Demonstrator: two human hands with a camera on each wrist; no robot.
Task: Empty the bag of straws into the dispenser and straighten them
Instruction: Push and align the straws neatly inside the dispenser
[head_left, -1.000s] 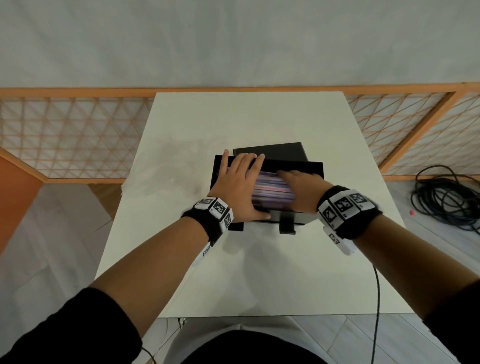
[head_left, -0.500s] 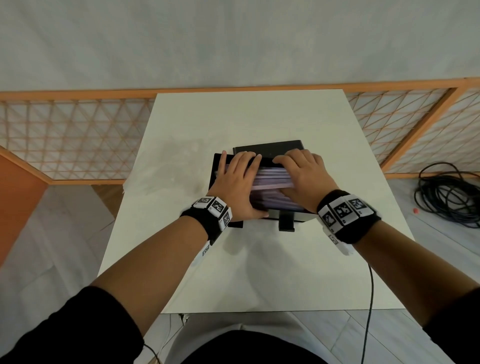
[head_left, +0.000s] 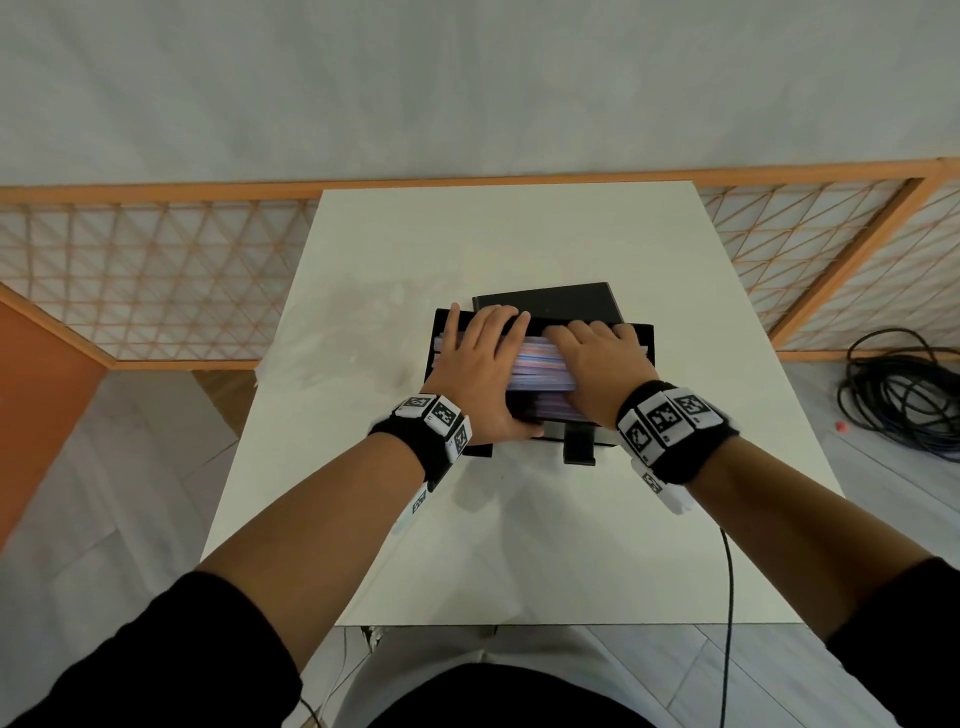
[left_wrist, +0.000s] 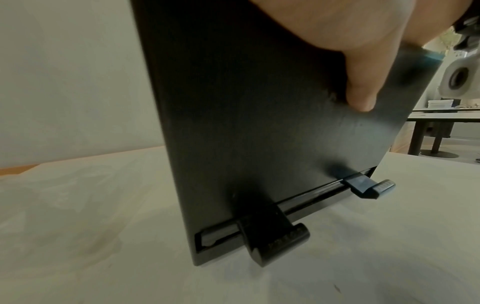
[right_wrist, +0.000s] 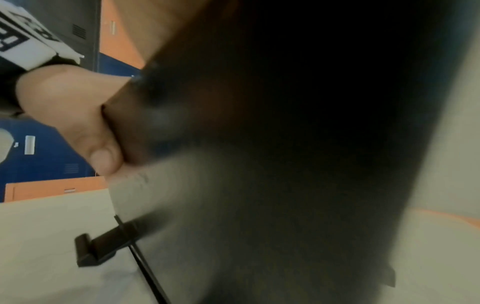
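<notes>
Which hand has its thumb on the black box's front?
The left hand: its thumb lies on the front of the dispenser; the right hand rests atop the straws.

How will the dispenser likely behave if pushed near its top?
The dispenser looks tall for its base, so it may tip. Its two small feet probably brace it forwards only. The left hand on top, thumb against its front, likely steadies it.

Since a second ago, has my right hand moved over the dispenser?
Yes. The right hand moved away from you across the straws and now reaches the far rim of the dispenser.
</notes>
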